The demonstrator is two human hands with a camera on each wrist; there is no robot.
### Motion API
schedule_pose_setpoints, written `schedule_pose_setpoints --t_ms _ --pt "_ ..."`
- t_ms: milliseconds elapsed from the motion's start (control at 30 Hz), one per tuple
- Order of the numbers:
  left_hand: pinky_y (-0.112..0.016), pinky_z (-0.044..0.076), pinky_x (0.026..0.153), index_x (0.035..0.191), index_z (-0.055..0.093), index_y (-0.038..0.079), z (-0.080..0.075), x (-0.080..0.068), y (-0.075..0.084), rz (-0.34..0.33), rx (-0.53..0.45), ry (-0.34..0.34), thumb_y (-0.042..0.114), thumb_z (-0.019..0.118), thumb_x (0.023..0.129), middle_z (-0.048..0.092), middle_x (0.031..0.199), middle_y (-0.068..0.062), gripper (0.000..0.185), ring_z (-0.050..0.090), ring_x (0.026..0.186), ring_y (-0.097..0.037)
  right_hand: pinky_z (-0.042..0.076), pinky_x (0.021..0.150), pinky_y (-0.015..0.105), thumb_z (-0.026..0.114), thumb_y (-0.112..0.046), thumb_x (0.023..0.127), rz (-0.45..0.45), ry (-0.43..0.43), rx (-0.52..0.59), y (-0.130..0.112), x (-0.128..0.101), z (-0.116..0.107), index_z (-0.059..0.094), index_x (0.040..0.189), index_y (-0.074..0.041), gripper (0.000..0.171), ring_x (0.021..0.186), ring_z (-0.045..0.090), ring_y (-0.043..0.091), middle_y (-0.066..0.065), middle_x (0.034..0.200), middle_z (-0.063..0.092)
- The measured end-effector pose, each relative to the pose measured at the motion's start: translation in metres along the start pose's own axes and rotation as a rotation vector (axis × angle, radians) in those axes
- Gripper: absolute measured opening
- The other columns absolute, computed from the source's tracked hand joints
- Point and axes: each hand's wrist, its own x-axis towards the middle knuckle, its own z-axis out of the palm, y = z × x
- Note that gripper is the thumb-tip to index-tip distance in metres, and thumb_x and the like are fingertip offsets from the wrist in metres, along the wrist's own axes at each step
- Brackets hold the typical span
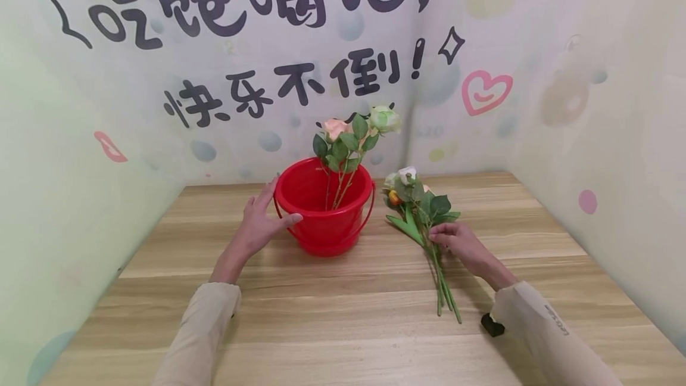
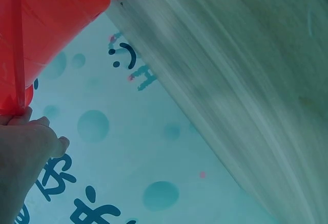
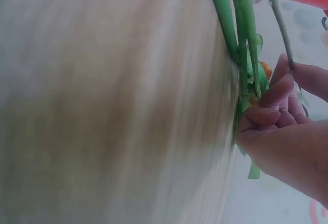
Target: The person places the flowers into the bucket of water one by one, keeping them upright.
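A red bucket [image 1: 327, 234] stands upright on the table, with a pink rose [image 1: 335, 128] and a pale green rose [image 1: 384, 119] leaning in it, leaves above the rim. My left hand [image 1: 259, 225] rests against the bucket's left side, thumb and fingers spread along the outside of the rim. To the bucket's right lies a bunch of artificial flowers [image 1: 415, 198], white and orange blooms at the far end. Over this bunch, my right hand [image 1: 463, 249] pinches one thin flower stem [image 3: 278, 19] between thumb and fingertips. Which bloom it carries I cannot tell.
The wood-grain table [image 1: 354, 320] meets a printed wall cloth [image 1: 257, 153] at the back and both sides. A small black object [image 1: 492, 324] shows by the right sleeve. The bucket's red handle [image 1: 370, 207] hangs down.
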Motion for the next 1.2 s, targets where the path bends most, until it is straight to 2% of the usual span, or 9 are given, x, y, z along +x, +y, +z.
schedule_pose_setpoints --t_ms 233,367,500,667,867,1033,1200 --pt "-0.065 0.007 0.122 0.168 0.015 0.027 -0.002 -0.002 0.000 0.000 0.002 0.000 0.052 0.082 0.084 0.023 0.170 -0.009 0.110 0.012 0.155 -0.037 0.045 0.073 0.030 0.056 -0.015 0.107 -0.020 0.016 0.044 -0.010 -0.004 -0.001 0.056 0.126 0.011 0.032 0.089 0.053 0.018 0.002 0.099 0.062" --pt "-0.065 0.008 0.122 0.168 0.015 0.027 -0.003 -0.002 0.000 -0.001 0.002 0.003 0.052 0.082 0.084 0.022 0.170 -0.009 0.110 0.012 0.154 -0.038 0.045 0.075 0.030 0.058 -0.014 0.106 -0.071 0.048 0.125 -0.020 -0.004 -0.002 0.053 0.127 0.012 0.034 0.091 0.054 0.016 0.001 0.102 0.064" --pt "-0.065 0.010 0.122 0.168 0.016 0.027 -0.003 -0.002 0.000 -0.004 0.003 0.006 0.053 0.082 0.084 0.023 0.169 -0.010 0.110 0.012 0.154 -0.039 0.040 0.068 0.026 0.058 -0.009 0.106 -0.149 0.094 0.241 -0.031 -0.004 0.001 0.055 0.120 0.009 0.024 0.078 0.050 0.010 -0.003 0.094 0.064" --pt "-0.067 0.012 0.121 0.168 0.017 0.026 -0.002 -0.002 -0.002 -0.005 -0.002 0.005 0.055 0.081 0.083 0.023 0.169 -0.009 0.110 0.011 0.154 -0.039 0.035 0.063 0.023 0.059 -0.003 0.104 -0.212 0.129 0.369 -0.047 0.001 0.007 0.059 0.111 0.002 0.008 0.073 0.047 0.007 -0.005 0.087 0.062" --pt "-0.065 0.007 0.122 0.168 0.018 0.026 -0.001 -0.001 -0.002 0.012 -0.006 0.006 0.054 0.082 0.083 0.025 0.169 -0.008 0.110 0.013 0.154 -0.037 0.036 0.063 0.019 0.058 -0.004 0.105 -0.199 0.156 0.393 -0.068 0.008 0.018 0.057 0.114 0.001 0.010 0.078 0.050 0.005 -0.006 0.093 0.065" --pt "-0.065 0.008 0.122 0.168 0.018 0.025 0.000 -0.001 -0.001 0.014 0.000 0.006 0.053 0.083 0.083 0.025 0.169 -0.008 0.110 0.013 0.154 -0.036 0.040 0.064 0.018 0.057 -0.004 0.105 -0.220 0.211 0.381 -0.087 0.017 0.030 0.056 0.116 0.002 0.013 0.079 0.054 0.007 -0.009 0.088 0.065" --pt "-0.066 0.008 0.122 0.167 0.020 0.024 0.000 -0.001 -0.001 0.020 -0.004 0.010 0.052 0.083 0.083 0.026 0.169 -0.008 0.109 0.013 0.154 -0.036 0.042 0.062 0.017 0.059 -0.006 0.105 -0.254 0.281 0.420 -0.110 0.027 0.043 0.055 0.118 0.005 0.018 0.077 0.055 0.008 -0.008 0.085 0.067"
